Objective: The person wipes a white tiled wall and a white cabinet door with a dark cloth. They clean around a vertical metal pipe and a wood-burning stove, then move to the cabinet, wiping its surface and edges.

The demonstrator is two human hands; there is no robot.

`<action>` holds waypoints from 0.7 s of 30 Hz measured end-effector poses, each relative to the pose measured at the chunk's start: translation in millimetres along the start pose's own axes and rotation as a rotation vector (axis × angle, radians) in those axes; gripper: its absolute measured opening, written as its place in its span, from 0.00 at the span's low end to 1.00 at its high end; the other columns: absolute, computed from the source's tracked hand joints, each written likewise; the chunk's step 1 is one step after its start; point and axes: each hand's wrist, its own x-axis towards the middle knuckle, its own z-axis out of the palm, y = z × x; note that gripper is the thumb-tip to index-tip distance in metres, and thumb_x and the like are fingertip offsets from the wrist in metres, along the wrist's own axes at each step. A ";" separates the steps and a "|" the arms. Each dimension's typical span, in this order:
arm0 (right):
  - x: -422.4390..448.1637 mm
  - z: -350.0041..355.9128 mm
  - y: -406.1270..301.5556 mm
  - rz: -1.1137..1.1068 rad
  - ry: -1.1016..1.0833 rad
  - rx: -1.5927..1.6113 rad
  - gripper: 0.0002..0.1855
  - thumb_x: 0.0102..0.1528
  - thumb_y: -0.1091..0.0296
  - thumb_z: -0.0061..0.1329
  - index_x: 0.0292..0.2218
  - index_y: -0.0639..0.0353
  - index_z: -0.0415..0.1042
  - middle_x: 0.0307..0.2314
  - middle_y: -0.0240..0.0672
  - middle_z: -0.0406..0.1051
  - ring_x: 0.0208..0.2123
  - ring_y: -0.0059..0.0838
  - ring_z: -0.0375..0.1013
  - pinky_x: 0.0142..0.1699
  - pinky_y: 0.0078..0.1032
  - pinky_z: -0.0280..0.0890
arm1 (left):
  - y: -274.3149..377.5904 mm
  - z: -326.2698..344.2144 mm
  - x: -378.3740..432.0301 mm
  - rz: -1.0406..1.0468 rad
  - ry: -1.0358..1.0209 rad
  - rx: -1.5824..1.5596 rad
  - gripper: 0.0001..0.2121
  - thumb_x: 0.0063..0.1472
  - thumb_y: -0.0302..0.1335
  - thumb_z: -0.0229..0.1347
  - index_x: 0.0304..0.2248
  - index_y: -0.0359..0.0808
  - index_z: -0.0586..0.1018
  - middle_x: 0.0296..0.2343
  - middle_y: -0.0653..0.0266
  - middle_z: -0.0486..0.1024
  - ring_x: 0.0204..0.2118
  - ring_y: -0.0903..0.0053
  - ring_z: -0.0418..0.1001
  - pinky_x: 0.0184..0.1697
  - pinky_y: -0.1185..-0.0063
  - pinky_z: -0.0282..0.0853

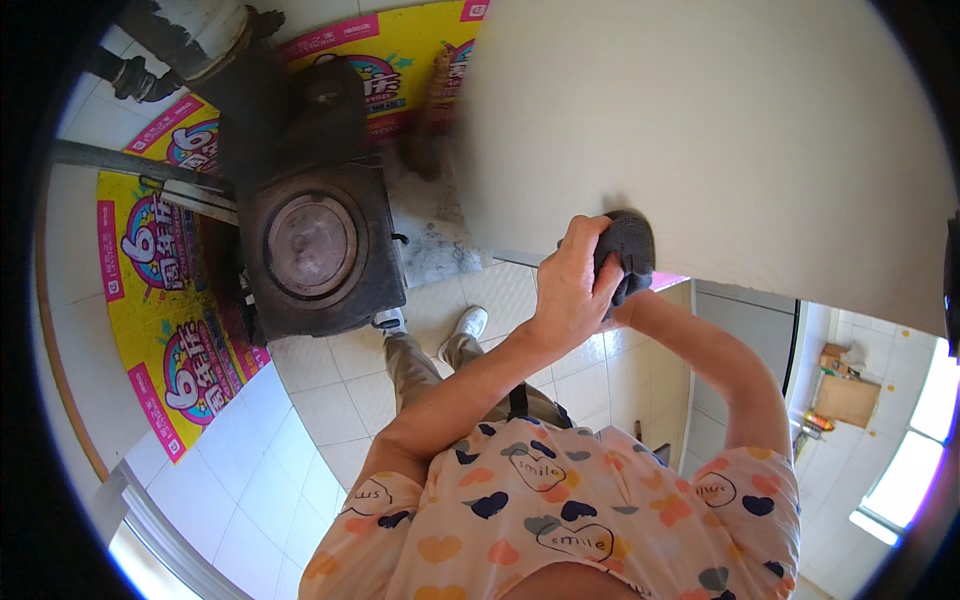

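Observation:
A dark grey cloth (628, 251) is bunched in my left hand (574, 281), its fingers bent around the near side. The cloth rests at the lower part of a large off-white panel (675, 150). My right hand (617, 313) reaches in from the right, below and behind the cloth. Most of its fingers are hidden by the cloth and my left hand, so its grip is not visible.
A dark metal stove (322, 251) with a round lid (311, 244) stands left, its thick flue pipe (240, 90) rising behind. Yellow and pink printed sheets (161, 240) cover the wall around it. My shoes (472, 322) are on the tiled floor (337, 375), close to the stove.

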 end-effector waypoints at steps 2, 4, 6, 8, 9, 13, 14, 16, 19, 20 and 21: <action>10.9 0.9 -2.0 -0.243 -0.032 -0.350 0.18 0.58 0.53 0.47 0.45 0.53 0.69 0.43 0.36 0.70 0.45 0.38 0.72 0.52 0.35 0.67 | -11.4 0.1 9.6 -0.056 0.040 -0.001 0.13 0.59 0.23 0.53 0.44 0.34 0.71 0.33 0.46 0.75 0.36 0.49 0.75 0.39 0.68 0.71; 21.6 3.3 -2.3 -0.480 -0.064 -0.695 0.18 0.56 0.51 0.50 0.39 0.56 0.70 0.37 0.36 0.71 0.41 0.38 0.73 0.46 0.37 0.69 | -45.0 -4.2 29.0 -0.236 0.051 0.078 0.12 0.59 0.25 0.52 0.43 0.33 0.71 0.32 0.44 0.75 0.36 0.48 0.75 0.39 0.66 0.71; 26.5 0.4 -10.8 -0.444 -0.040 -0.678 0.17 0.55 0.51 0.51 0.31 0.56 0.71 0.32 0.36 0.71 0.39 0.37 0.72 0.45 0.35 0.69 | -84.6 -12.0 49.8 -0.336 0.097 0.139 0.12 0.60 0.29 0.52 0.41 0.34 0.72 0.31 0.44 0.76 0.36 0.46 0.75 0.38 0.60 0.69; 29.2 -3.9 -10.8 -0.412 -0.057 -0.630 0.16 0.56 0.50 0.50 0.32 0.55 0.72 0.34 0.38 0.73 0.42 0.37 0.73 0.47 0.33 0.69 | -94.9 -15.5 61.9 -0.392 0.116 0.223 0.12 0.60 0.29 0.52 0.42 0.34 0.72 0.32 0.44 0.76 0.36 0.47 0.75 0.39 0.61 0.69; 29.8 -1.3 -10.4 -0.470 0.040 -0.671 0.16 0.55 0.51 0.51 0.30 0.55 0.72 0.31 0.35 0.73 0.40 0.35 0.74 0.46 0.32 0.69 | -95.2 -10.8 56.2 -0.338 0.113 0.168 0.12 0.60 0.29 0.52 0.42 0.34 0.72 0.33 0.45 0.76 0.37 0.47 0.75 0.40 0.61 0.69; 22.5 0.7 -10.2 -0.403 0.033 -0.622 0.15 0.54 0.53 0.51 0.27 0.56 0.72 0.26 0.31 0.70 0.36 0.32 0.71 0.46 0.29 0.67 | -63.5 4.2 53.0 -0.196 0.153 0.054 0.13 0.60 0.26 0.52 0.44 0.33 0.72 0.36 0.45 0.76 0.39 0.48 0.74 0.42 0.64 0.69; 24.5 -0.4 -11.1 -0.424 0.059 -0.633 0.15 0.54 0.53 0.51 0.27 0.56 0.72 0.26 0.31 0.70 0.35 0.32 0.71 0.46 0.29 0.67 | -76.4 4.1 61.1 -0.130 0.188 0.075 0.13 0.60 0.26 0.52 0.45 0.33 0.72 0.36 0.45 0.76 0.39 0.48 0.74 0.42 0.64 0.69; 28.4 -4.4 -14.2 -0.461 0.110 -0.657 0.15 0.54 0.53 0.52 0.26 0.56 0.72 0.26 0.31 0.69 0.35 0.32 0.71 0.45 0.29 0.67 | -109.5 1.0 90.8 -0.213 0.223 0.146 0.14 0.60 0.27 0.52 0.45 0.33 0.73 0.37 0.45 0.76 0.40 0.47 0.74 0.43 0.63 0.69; 35.2 -9.3 -21.2 -0.469 0.086 -0.656 0.14 0.52 0.55 0.54 0.24 0.55 0.70 0.26 0.31 0.70 0.34 0.32 0.71 0.44 0.28 0.67 | -183.5 -17.8 128.0 -0.450 0.240 0.384 0.15 0.60 0.29 0.52 0.46 0.34 0.73 0.38 0.47 0.77 0.42 0.50 0.74 0.43 0.63 0.69; 34.8 -10.8 -21.7 -0.455 0.069 -0.660 0.14 0.51 0.56 0.55 0.24 0.55 0.70 0.26 0.31 0.70 0.35 0.32 0.72 0.44 0.28 0.68 | -190.7 -19.5 132.9 -0.533 0.235 0.458 0.15 0.60 0.29 0.52 0.46 0.34 0.73 0.38 0.48 0.78 0.43 0.51 0.75 0.44 0.63 0.69; 35.7 -9.8 -21.9 -0.449 0.064 -0.646 0.13 0.51 0.56 0.55 0.24 0.55 0.70 0.26 0.30 0.70 0.34 0.32 0.72 0.44 0.28 0.67 | -195.9 -18.5 129.6 -0.530 0.242 0.416 0.16 0.61 0.30 0.52 0.47 0.34 0.73 0.39 0.49 0.78 0.43 0.52 0.75 0.44 0.64 0.69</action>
